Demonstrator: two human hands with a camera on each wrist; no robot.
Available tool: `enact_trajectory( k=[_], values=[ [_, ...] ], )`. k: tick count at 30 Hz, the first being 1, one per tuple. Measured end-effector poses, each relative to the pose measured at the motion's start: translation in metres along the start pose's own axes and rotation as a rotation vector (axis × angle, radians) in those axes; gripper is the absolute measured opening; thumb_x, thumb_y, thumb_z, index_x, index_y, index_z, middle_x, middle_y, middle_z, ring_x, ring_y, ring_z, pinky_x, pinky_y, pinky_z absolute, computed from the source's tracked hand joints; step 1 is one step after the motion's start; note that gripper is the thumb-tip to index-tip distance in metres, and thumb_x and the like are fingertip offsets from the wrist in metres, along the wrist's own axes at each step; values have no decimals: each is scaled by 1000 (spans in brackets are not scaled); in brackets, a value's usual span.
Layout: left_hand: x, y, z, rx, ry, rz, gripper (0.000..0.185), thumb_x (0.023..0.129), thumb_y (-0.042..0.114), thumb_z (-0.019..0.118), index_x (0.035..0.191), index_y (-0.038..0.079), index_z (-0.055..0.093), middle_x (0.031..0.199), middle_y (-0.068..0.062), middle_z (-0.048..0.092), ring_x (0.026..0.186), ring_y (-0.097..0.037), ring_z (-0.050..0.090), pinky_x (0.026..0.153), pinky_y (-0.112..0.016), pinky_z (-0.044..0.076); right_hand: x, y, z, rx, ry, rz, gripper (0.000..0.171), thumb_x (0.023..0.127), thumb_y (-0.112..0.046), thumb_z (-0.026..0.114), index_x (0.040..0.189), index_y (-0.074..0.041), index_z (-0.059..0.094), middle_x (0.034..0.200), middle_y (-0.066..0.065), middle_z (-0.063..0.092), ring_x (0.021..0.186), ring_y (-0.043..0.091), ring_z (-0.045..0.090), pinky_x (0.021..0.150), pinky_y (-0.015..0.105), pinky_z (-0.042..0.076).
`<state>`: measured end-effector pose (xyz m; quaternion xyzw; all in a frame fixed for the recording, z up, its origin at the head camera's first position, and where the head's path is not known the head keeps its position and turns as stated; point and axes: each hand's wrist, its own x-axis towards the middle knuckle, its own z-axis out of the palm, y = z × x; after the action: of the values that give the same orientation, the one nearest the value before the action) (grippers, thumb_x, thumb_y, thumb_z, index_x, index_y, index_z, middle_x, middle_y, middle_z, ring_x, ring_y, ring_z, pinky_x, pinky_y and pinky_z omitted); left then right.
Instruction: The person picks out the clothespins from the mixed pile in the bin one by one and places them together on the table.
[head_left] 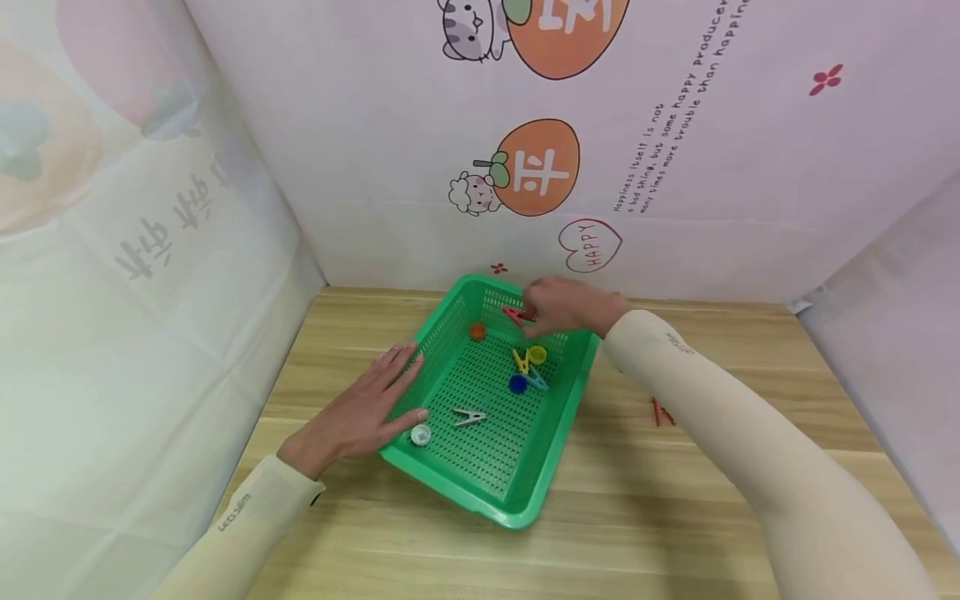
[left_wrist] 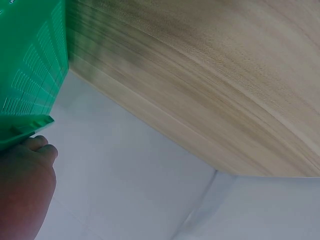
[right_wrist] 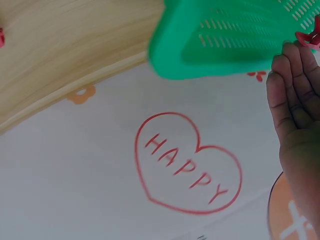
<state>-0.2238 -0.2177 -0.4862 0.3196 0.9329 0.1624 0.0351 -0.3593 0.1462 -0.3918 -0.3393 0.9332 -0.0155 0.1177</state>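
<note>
A green plastic basket [head_left: 551, 467] stands on the wooden table. Over its far end, my right hand [head_left: 562, 306] pinches a red clothespin [head_left: 514, 316], which also shows at the right edge of the right wrist view. My left hand [head_left: 367, 408] rests on the basket's left rim, fingers extended and thumb over the inside. On the basket's floor lie a yellow clothespin [head_left: 521, 362], a blue clothespin [head_left: 537, 379] and a white clothespin [head_left: 470, 417]. Bottle caps lie there too: orange [head_left: 477, 332], yellow [head_left: 537, 355], dark blue [head_left: 518, 384] and white [head_left: 421, 435].
Another red clothespin [head_left: 660, 412] lies on the table [head_left: 630, 517] right of the basket, partly behind the right sleeve. A printed white cloth [head_left: 390, 167] hangs behind the table, and pale cloth walls flank it on both sides.
</note>
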Motion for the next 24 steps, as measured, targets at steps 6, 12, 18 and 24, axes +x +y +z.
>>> enact_trajectory(
  k=[6, 12, 18, 24],
  values=[
    [0, 1, 1, 12, 11, 4, 87, 112, 56, 51, 175, 9, 15, 185, -10, 4, 172, -37, 5, 138, -57, 17, -26, 10, -4, 20, 53, 15, 24, 95, -31, 76, 97, -7, 76, 97, 3, 76, 82, 18, 62, 81, 38, 59],
    [0, 2, 0, 8, 11, 0, 87, 112, 57, 51, 175, 8, 15, 185, -10, 4, 172, -39, 7, 138, -58, 18, -50, 20, -7, 27, 79, 40, 26, 94, -31, 75, 96, -6, 76, 97, 6, 77, 84, 20, 64, 82, 40, 60],
    [0, 3, 0, 16, -1, -10, 88, 112, 57, 50, 175, 9, 14, 185, -10, 3, 172, -38, 5, 138, -57, 16, -74, 28, -8, 45, 82, 88, 29, 95, -31, 76, 103, -4, 78, 105, 9, 79, 92, 23, 69, 92, 47, 63],
    [0, 4, 1, 8, 1, -7, 87, 112, 55, 51, 175, 8, 15, 185, -10, 3, 172, -38, 5, 139, -57, 15, -100, 38, -4, 59, 124, 148, 25, 94, -31, 77, 96, -6, 75, 92, 6, 72, 85, 22, 61, 79, 41, 58]
  ],
)
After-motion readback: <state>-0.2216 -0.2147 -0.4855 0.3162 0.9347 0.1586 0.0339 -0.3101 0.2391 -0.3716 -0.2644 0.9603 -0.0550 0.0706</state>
